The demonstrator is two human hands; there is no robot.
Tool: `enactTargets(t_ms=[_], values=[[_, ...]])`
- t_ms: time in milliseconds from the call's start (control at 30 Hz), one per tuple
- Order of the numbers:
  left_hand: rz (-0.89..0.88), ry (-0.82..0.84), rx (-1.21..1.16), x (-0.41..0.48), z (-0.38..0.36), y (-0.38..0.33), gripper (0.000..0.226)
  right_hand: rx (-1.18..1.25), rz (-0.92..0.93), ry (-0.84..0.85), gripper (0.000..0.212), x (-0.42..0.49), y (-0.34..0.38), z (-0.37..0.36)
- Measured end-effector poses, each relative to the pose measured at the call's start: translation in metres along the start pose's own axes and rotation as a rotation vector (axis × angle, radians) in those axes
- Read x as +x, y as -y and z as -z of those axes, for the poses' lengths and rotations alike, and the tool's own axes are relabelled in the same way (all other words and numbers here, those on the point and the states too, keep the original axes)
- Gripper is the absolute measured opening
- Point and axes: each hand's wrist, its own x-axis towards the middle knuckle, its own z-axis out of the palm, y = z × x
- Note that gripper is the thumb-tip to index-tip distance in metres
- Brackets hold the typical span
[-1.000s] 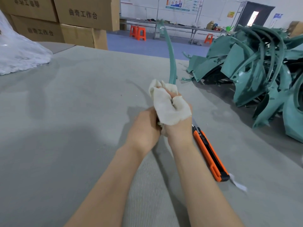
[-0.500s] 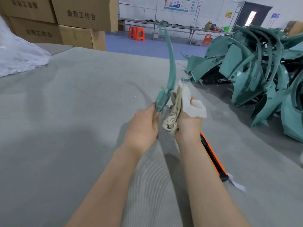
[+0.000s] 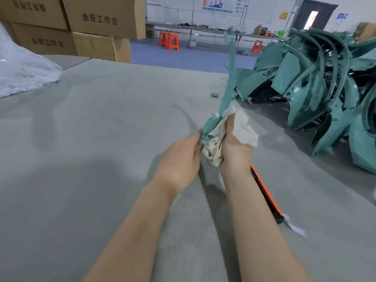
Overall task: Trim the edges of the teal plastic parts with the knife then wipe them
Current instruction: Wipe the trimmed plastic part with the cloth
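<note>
A long curved teal plastic strip [image 3: 229,78] stands almost upright above the grey table, its top end blurred. My left hand [image 3: 181,161] pinches its lower end. My right hand [image 3: 234,147] is closed on a white cloth [image 3: 244,131] pressed against the strip's lower part. An orange and black utility knife [image 3: 266,197] lies on the table just right of my right forearm, which partly hides it. A pile of teal plastic parts [image 3: 317,94] fills the right side of the table.
The grey felt-covered table [image 3: 91,139] spreads out to the left. Cardboard boxes [image 3: 85,27] are stacked at the back left beside a clear plastic bag [image 3: 22,74]. A small teal scrap [image 3: 214,95] and a white paper scrap [image 3: 295,228] lie on the table.
The cloth has slid from the strip's very bottom up along its lower part. The strip has tilted to the right at its top, and both hands have shifted slightly right.
</note>
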Motion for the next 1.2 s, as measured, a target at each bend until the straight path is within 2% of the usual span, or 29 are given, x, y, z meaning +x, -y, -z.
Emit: enactTargets(t_ms=[67, 133, 200, 267, 300, 400, 467, 567, 667, 767, 900, 1000, 1200], values=[[0.059, -0.055, -0.021, 0.002, 0.001, 0.003, 0.026, -0.065, -0.069, -0.067, 0.036, 0.005, 0.002, 0.007], [0.067, -0.064, -0.025, 0.002, 0.003, 0.005, 0.025, 0.016, -0.127, -0.066, 0.035, 0.008, 0.003, 0.014], [0.045, -0.026, 0.005, 0.001, 0.005, 0.006, 0.025, -0.044, -0.004, -0.085, 0.033, 0.009, 0.003, 0.017], [0.038, 0.009, 0.052, 0.001, 0.009, 0.009, 0.025, -0.142, 0.248, -0.049, 0.008, 0.007, 0.001, 0.016], [0.035, 0.03, 0.073, 0.002, 0.012, 0.011, 0.025, -0.178, 0.348, 0.024, 0.006, 0.006, -0.001, 0.016], [0.008, 0.123, 0.13, 0.002, 0.021, 0.013, 0.026, -0.48, 0.503, 0.265, 0.017, 0.011, -0.011, 0.017], [-0.002, 0.167, 0.156, 0.002, 0.025, 0.013, 0.026, -0.609, 0.551, 0.296, 0.029, 0.018, -0.014, 0.018], [-0.009, 0.208, 0.209, 0.002, 0.03, 0.011, 0.027, -0.67, 0.571, 0.217, 0.016, 0.013, -0.013, 0.017], [-0.002, 0.239, 0.221, 0.002, 0.039, 0.009, 0.031, -0.647, 0.575, 0.171, 0.016, 0.01, -0.017, 0.013], [-0.026, 0.299, 0.319, -0.001, 0.049, 0.008, 0.034, -0.498, 0.5, 0.06, 0.033, 0.017, -0.014, 0.02], [-0.044, 0.398, 0.459, -0.006, 0.057, 0.001, 0.038, -0.293, 0.388, -0.107, 0.022, 0.032, -0.015, 0.041], [-0.016, 0.474, 0.446, -0.005, 0.065, -0.003, 0.037, -0.218, 0.357, -0.186, 0.021, 0.035, -0.019, 0.045], [0.036, 0.576, 0.384, -0.009, 0.078, -0.003, 0.033, -0.246, 0.223, -0.414, 0.017, 0.045, -0.02, 0.048]])
